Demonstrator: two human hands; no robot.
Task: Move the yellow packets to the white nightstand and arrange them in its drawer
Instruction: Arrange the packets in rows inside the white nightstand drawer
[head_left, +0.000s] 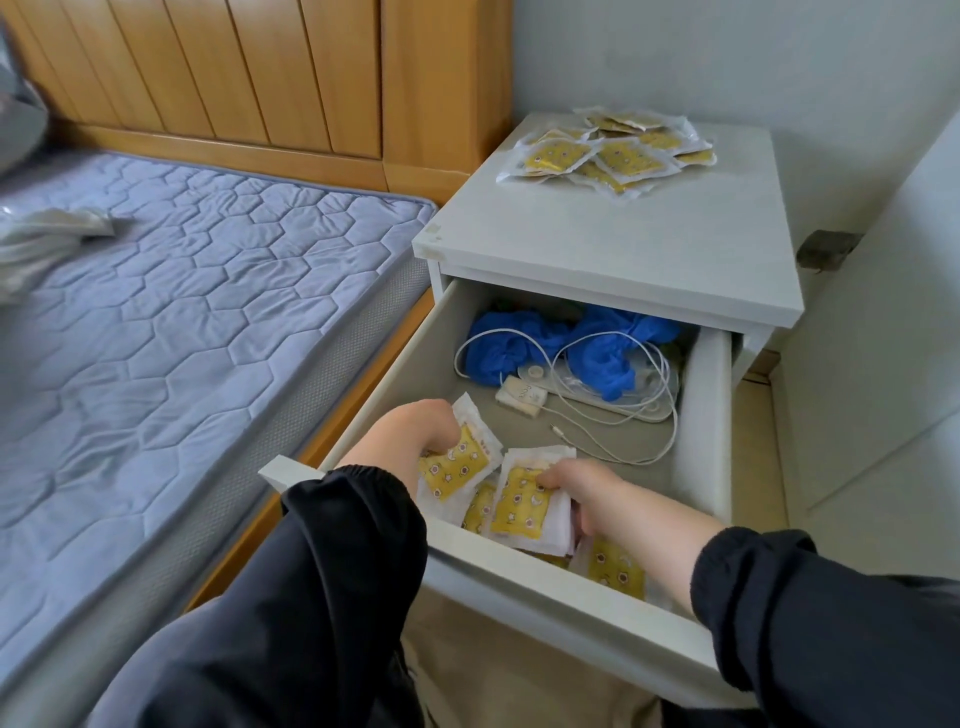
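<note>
The white nightstand (649, 244) has its drawer (545, 587) pulled out toward me. Both my hands are inside its near end. My left hand (410, 431) grips a yellow packet (454, 467) with white edges. My right hand (587, 493) holds a small stack of packets (524, 509) upright. More yellow packets (618, 571) lie flat under my right wrist, against the drawer front. A loose pile of yellow packets (608, 153) lies on the back of the nightstand top.
Blue cloth (545, 343), a white cable (623, 415) and a small white charger (521, 399) fill the drawer's far half. The bed with its grey-blue quilted mattress (182, 312) and wooden headboard (249, 73) stands close on the left. A white wall panel (883, 364) is on the right.
</note>
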